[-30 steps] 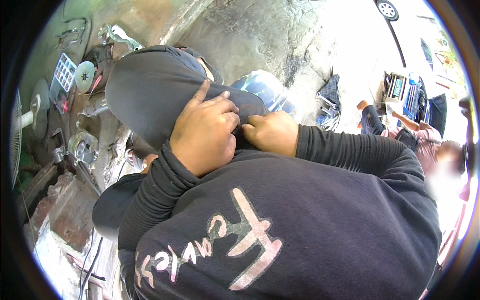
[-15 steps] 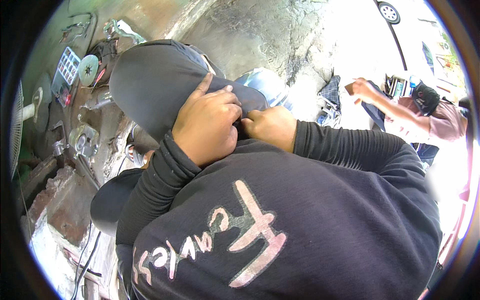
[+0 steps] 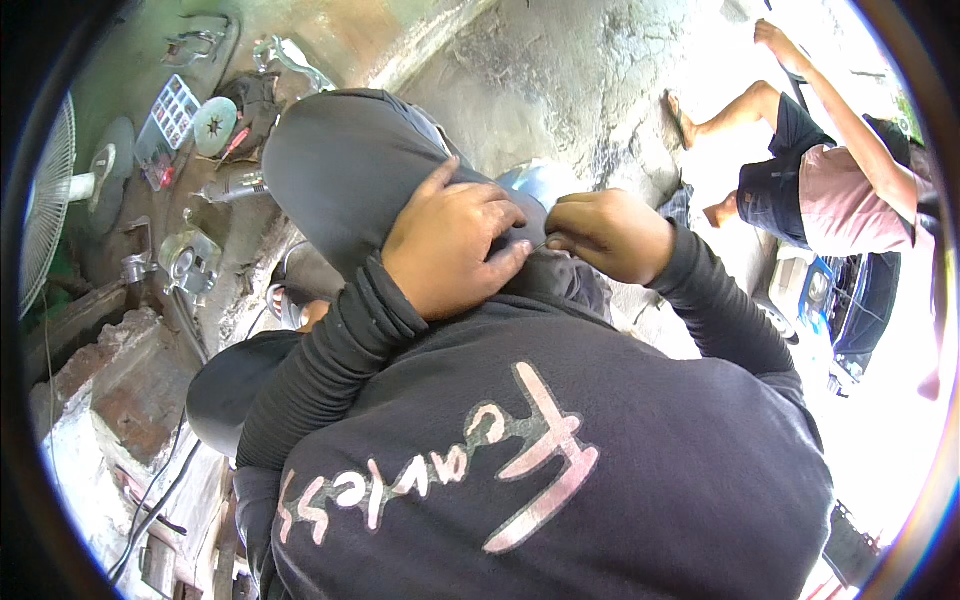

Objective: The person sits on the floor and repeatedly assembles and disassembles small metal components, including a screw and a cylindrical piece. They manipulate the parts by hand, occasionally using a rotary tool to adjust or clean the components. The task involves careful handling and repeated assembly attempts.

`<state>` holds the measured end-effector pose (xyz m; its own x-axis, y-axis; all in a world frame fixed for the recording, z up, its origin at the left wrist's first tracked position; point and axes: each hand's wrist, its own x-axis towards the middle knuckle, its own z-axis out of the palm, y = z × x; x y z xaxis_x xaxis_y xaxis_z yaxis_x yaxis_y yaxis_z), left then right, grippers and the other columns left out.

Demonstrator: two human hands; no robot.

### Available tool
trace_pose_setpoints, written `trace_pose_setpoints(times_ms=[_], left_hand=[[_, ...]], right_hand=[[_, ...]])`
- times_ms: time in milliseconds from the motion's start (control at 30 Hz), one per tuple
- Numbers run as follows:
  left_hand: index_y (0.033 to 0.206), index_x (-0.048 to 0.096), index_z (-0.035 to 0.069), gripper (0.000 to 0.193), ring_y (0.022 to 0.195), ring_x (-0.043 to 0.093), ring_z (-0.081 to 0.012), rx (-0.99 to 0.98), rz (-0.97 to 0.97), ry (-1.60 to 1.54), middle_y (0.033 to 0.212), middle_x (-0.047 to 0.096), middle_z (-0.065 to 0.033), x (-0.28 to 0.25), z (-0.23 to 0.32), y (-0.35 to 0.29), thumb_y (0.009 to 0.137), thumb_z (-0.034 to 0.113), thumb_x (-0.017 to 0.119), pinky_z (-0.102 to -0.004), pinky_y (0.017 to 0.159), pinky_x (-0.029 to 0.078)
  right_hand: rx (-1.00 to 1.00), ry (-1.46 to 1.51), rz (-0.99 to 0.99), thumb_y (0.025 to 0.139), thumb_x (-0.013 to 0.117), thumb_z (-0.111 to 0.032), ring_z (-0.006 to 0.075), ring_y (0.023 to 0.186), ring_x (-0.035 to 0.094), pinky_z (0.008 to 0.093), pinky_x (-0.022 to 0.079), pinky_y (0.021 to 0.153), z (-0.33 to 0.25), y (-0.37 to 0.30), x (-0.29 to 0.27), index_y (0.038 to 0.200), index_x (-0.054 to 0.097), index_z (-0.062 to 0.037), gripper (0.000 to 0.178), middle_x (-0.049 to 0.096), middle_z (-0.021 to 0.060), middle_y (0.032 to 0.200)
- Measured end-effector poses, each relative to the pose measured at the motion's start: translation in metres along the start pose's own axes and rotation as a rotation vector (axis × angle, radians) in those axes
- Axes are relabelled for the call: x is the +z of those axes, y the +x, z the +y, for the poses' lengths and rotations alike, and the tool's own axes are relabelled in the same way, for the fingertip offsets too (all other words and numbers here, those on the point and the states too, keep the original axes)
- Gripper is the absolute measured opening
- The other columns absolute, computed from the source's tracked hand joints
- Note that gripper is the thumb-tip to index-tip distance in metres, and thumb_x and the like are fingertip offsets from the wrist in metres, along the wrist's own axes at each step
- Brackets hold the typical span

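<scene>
My left hand (image 3: 455,240) lies against my dark-clad raised leg (image 3: 330,165), index finger stretched along the cloth and the other fingers curled. Its thumb points toward my right hand (image 3: 615,235), which is closed in a pinch above my lap. A thin dark strand (image 3: 541,243) seems to run between the left thumb tip and the right fingertips; it is too fine to name. What lies under the left fingers is hidden. Beneath the hands is bunched dark cloth (image 3: 570,275).
At left are a fan (image 3: 48,200), a compartment box (image 3: 172,112), a disc (image 3: 214,126), a red-handled screwdriver (image 3: 236,143) and a metal part (image 3: 188,262). Broken masonry (image 3: 150,375) and black cables (image 3: 160,505) lie lower left. Another person (image 3: 850,190) is at right.
My right hand has moved right and up, away from the left, into a pinch. The left hand has shifted slightly right. The other person now shows more fully, with an arm raised.
</scene>
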<state>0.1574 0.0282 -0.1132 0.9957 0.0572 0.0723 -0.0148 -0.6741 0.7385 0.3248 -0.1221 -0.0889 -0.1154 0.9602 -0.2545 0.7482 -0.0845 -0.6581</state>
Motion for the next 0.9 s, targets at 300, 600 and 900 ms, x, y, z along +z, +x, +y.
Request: trace_pose_setpoints(times_ms=[300, 600, 900], left_hand=[[0.086, 0.058, 0.0, 0.01, 0.069, 0.055, -0.0321, 0.115, 0.239, -0.118, 0.074, 0.056, -0.0124, -0.063, 0.045, -0.025, 0.085, 0.01, 0.058, -0.0396, 0.064, 0.04], [0.072, 0.053, 0.002, 0.019, 0.06, 0.051, -0.0303, -0.065, 0.626, -0.222, 0.063, 0.047, -0.0106, -0.088, 0.072, -0.103, 0.09, 0.009, 0.055, -0.0384, 0.057, 0.037], [0.075, 0.054, 0.0, 0.02, 0.062, 0.053, -0.0265, -0.043, 0.828, -0.311, 0.067, 0.053, -0.0096, -0.082, 0.086, -0.132, 0.092, 0.011, 0.053, -0.0348, 0.059, 0.041]], right_hand=[[-0.406, 0.091, 0.395, 0.072, 0.074, -0.012, 0.0256, 0.072, 0.065, 0.0304, 0.052, 0.063, -0.058, 0.024, -0.044, 0.093, 0.062, 0.0003, 0.027, 0.064, 0.0124, 0.085], [-0.647, 0.805, 0.22, 0.077, 0.071, 0.004, 0.0203, 0.085, 0.067, 0.0282, 0.054, 0.073, -0.116, 0.082, -0.023, 0.108, 0.059, 0.0056, 0.033, 0.062, 0.0145, 0.1], [-0.798, 1.114, 0.08, 0.082, 0.064, 0.009, 0.0218, 0.092, 0.065, 0.0307, 0.055, 0.079, -0.147, 0.102, -0.004, 0.107, 0.057, 0.0088, 0.025, 0.061, 0.0165, 0.101]])
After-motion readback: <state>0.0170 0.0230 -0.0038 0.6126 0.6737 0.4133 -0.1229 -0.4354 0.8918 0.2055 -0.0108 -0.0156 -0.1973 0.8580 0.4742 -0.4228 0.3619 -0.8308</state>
